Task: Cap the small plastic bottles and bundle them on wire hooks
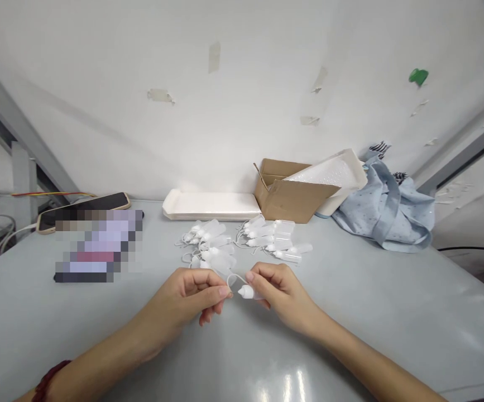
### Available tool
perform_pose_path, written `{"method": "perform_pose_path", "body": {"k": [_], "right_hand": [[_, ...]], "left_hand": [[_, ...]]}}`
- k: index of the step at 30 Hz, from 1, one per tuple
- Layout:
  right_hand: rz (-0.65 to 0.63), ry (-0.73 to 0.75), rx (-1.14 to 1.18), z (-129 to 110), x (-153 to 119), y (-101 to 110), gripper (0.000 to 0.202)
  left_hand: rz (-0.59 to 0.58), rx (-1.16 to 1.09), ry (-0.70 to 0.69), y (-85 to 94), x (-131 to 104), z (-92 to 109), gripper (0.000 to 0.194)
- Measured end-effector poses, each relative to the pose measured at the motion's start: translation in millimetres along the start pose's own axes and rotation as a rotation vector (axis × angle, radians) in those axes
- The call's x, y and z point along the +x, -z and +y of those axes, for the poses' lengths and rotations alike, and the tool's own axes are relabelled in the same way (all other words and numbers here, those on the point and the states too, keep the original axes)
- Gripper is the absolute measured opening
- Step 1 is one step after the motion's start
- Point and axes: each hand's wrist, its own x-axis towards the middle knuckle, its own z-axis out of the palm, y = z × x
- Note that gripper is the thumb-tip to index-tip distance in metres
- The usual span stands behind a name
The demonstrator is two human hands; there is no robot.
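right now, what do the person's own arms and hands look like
Both the left hand and right hand are ungloved. The left forearm and right forearm are uncovered as far as they show. A dark red band circles the left forearm; none shows on the right.

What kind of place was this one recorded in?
Probably a workshop or small assembly workstation: a grey tabletop stands against a plain wall with tape scraps, groups of near-identical white-tipped plastic bottles lie on it, and an open cardboard box sits behind them.
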Motion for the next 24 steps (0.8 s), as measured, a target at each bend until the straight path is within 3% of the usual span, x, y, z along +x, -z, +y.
{"method": "perform_pose_path", "body": {"k": [24], "right_hand": [[0.012,0.011,0.010,2.0,0.6,-0.8,0.041]], "left_hand": [[0.030,-0.040,0.015,-1.9,0.2,3.2,0.024]]}}
